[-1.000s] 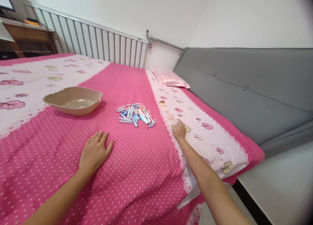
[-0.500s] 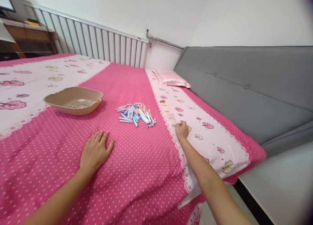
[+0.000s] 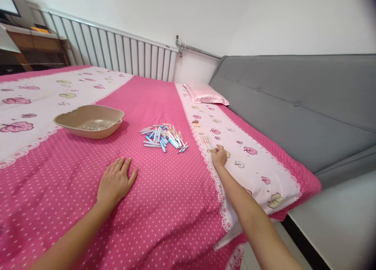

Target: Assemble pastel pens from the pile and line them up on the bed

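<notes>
My left hand (image 3: 115,180) lies flat on the pink dotted bedspread (image 3: 164,207), fingers stretched out and nothing under them that I can see. On the white strip to the right, my right hand (image 3: 219,156) is closed at the lower end of a short row of pale pens (image 3: 207,143); its fingertips touch or pinch the nearest one. Just beyond lies another small row of orange-brown pens (image 3: 197,127), side by side. A loose heap of blue, grey, white and orange pens (image 3: 164,137) sits between the hands, farther off.
A beige plastic basin (image 3: 88,131) stands on the bed at left, with some small pale marks or bits inside. A pink pillow (image 3: 205,94) lies at the far right, against the grey padded headboard (image 3: 282,101). White railings (image 3: 117,47) run along the back.
Hardly anything differs. Both hands keep their places and the pens lie as before; the view has shifted very slightly.
</notes>
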`<state>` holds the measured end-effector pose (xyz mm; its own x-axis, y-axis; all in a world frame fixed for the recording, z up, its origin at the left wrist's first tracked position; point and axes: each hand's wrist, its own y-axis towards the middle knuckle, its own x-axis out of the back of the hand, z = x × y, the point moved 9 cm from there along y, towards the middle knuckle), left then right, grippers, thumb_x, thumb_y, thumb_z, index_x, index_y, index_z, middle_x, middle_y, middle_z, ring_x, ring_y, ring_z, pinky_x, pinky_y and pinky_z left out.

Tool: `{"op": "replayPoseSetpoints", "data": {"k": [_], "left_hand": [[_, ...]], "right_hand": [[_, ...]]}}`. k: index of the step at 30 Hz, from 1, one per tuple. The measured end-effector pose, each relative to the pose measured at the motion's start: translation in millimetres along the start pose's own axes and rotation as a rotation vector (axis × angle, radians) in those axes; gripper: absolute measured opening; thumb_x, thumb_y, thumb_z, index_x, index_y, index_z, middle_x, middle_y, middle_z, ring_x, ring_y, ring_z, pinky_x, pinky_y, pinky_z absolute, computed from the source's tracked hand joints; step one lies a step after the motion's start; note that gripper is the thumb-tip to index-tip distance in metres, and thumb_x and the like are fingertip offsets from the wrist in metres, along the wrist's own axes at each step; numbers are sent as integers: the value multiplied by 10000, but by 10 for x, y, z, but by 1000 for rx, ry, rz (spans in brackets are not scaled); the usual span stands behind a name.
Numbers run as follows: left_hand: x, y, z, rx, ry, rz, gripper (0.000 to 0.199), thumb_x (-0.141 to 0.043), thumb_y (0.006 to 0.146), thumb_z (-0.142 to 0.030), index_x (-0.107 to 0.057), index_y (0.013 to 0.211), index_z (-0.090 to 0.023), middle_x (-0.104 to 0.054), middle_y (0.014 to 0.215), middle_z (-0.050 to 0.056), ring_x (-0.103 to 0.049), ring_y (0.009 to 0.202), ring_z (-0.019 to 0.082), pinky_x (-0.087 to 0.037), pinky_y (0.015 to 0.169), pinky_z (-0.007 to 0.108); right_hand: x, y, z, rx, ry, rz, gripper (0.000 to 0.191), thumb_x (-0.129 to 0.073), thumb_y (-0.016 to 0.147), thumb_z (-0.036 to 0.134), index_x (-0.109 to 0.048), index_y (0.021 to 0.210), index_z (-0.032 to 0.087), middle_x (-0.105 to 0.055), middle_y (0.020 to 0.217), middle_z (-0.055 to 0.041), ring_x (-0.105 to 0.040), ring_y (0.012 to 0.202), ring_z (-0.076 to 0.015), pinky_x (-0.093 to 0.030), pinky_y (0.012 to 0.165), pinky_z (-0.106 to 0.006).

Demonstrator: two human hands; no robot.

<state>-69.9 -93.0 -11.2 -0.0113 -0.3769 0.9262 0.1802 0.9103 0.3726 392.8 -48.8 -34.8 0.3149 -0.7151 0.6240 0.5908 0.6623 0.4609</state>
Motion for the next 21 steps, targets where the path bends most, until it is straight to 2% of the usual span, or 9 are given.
{"op": "replayPoseSetpoints", "data": {"k": [15, 21], "left_hand": [[7, -7, -1, 6, -11, 1, 636, -266, 897, -473, -492, 1328, -64, -530, 1344, 177, -458, 1265, 300, -292, 1078, 417], [15, -9, -9, -3, -19, 2, 630, -282, 897, -466, -495, 1325, -56, -533, 1337, 188, -462, 1258, 303, -289, 1078, 417]], "right_hand": [[34, -19, 31, -9, 15, -7, 344, -434, 801, 211, -574, 1108, 144, -669, 920, -94, -550, 919, -222, -384, 772, -309], [63, -11, 19, -28, 12, -53, 338, -413, 817, 241, -574, 1091, 125, -664, 947, -125, -551, 921, -246, -383, 786, -335]]}}
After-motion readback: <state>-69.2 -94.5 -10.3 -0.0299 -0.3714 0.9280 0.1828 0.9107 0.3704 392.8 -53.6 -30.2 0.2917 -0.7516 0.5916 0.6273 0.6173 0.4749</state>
